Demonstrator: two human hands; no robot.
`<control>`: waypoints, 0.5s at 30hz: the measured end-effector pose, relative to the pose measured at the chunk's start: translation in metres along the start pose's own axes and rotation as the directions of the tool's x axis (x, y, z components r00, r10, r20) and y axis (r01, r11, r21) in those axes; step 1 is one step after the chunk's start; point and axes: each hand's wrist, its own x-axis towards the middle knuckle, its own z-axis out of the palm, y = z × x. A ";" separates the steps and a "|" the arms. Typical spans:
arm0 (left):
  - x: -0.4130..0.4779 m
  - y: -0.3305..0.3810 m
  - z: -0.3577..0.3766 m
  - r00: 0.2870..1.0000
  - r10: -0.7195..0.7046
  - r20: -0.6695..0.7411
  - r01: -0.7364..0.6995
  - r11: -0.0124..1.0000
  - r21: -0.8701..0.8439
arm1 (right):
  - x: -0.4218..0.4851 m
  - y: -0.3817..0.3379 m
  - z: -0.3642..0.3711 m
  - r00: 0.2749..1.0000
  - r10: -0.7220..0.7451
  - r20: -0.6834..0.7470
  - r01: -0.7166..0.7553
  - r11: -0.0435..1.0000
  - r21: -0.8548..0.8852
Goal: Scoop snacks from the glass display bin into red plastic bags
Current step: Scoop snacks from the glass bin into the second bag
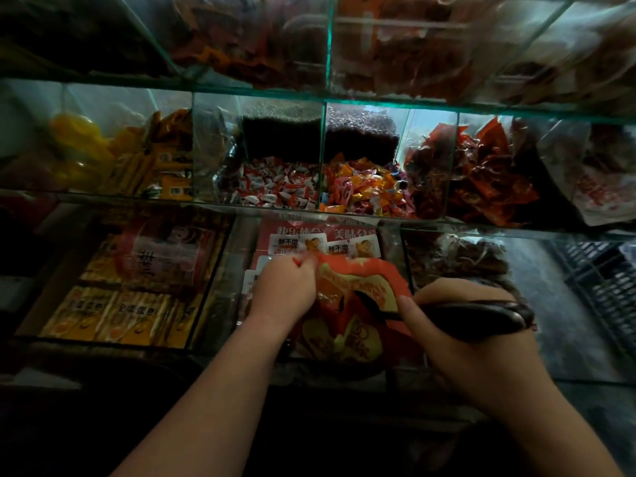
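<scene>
Presently the left hand (285, 285) pinches the rim of the red bag (361, 287), fingers curled on the plastic, holding its mouth open over the middle glass bin (225, 280) of the lowest tier. The right hand (457, 339) grips a dark scoop (478, 316) whose long axis runs right to left, tip lying in the bag's mouth. The snack packets (297, 243) lie just beyond the bag, away from the person, so I judge the scoop hand must reach forward past the rim

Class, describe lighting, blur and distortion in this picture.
Head view: dim, corners nearly black; candy bins brightest; wide lens splays the glass dividers; left hand on the red bag is slightly blurred; dark scoop in right hand merges with shadow.
</scene>
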 end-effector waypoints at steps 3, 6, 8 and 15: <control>0.017 0.016 0.006 0.999 0.050 0.019 -0.049 0.997 -0.059 | 0.004 0.004 0.003 0.995 0.103 0.005 -0.102 0.976 0.193; 0.023 0.028 0.009 0.996 0.082 -0.015 -0.084 0.990 -0.113 | 0.009 0.009 0.001 0.978 0.203 0.045 -0.207 0.930 0.305; 0.026 0.034 0.008 0.994 0.097 -0.049 -0.103 0.984 -0.143 | 0.015 0.012 0.003 0.967 0.224 0.119 -0.245 0.946 0.211; 0.024 0.028 0.001 0.995 0.069 -0.079 -0.075 0.994 -0.081 | 0.023 0.043 0.041 0.929 0.304 0.209 -0.313 0.950 0.011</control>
